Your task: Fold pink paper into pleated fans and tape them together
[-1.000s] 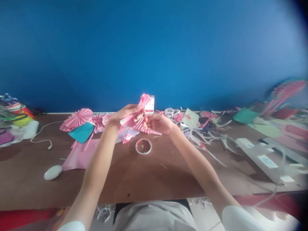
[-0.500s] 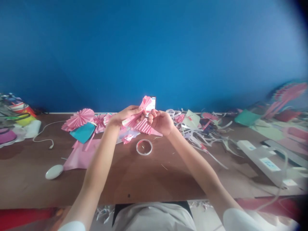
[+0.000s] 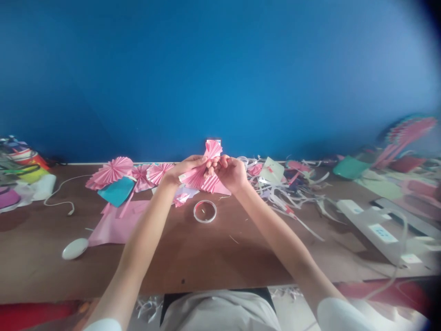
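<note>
we've got the pleated pink paper fan pinched at its middle so the folds stay bunched | left hand and right hand both closed on it, held above the far table | tape ring just below

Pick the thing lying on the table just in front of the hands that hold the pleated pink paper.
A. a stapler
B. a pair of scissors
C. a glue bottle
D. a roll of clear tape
D: a tape roll lies flat on the table, just nearer the camera than the left hand and right hand pinching the pink paper.
</note>
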A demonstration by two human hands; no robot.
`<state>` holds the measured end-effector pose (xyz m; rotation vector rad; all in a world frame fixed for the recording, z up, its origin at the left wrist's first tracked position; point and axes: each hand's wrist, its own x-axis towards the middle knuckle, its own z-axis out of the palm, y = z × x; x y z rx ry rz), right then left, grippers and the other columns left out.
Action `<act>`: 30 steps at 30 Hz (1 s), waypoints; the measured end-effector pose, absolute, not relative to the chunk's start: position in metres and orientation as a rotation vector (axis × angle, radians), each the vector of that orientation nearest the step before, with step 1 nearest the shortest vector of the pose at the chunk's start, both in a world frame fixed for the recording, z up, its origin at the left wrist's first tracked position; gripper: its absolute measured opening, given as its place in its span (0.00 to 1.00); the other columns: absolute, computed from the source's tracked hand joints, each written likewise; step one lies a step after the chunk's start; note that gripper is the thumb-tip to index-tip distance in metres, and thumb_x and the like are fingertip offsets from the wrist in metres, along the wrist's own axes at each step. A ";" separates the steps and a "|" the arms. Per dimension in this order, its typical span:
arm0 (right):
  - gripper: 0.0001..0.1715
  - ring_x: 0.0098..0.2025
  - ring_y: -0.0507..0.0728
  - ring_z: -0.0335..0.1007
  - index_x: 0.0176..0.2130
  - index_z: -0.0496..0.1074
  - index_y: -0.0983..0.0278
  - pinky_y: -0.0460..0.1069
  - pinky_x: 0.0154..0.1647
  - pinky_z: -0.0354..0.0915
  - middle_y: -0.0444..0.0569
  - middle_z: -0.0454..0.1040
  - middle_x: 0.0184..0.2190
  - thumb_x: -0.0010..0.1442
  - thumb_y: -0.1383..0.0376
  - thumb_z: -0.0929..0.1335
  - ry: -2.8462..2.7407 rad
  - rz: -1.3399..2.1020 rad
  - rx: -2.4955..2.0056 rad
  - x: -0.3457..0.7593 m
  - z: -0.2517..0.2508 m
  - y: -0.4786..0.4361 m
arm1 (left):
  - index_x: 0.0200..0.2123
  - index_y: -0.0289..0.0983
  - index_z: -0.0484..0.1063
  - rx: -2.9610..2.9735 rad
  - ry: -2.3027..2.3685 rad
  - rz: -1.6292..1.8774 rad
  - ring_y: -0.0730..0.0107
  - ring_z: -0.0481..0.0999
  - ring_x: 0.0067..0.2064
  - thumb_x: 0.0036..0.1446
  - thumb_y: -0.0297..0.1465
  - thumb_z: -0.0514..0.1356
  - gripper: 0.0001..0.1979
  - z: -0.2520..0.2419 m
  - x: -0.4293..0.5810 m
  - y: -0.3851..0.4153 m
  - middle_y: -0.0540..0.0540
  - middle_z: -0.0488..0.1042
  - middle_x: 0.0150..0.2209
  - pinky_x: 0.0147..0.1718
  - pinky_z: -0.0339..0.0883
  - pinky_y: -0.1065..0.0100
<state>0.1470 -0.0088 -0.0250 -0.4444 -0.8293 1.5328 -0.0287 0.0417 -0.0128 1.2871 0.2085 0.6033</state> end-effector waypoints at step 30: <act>0.07 0.31 0.55 0.67 0.23 0.70 0.63 0.48 0.33 0.61 0.46 0.71 0.25 0.44 0.67 0.62 -1.296 1.237 -0.998 0.152 -0.052 0.016 | 0.33 0.32 0.73 1.598 0.374 0.721 0.73 0.73 0.30 0.64 0.40 0.58 0.16 -0.007 -0.036 0.046 0.44 0.74 0.31 0.33 0.67 0.70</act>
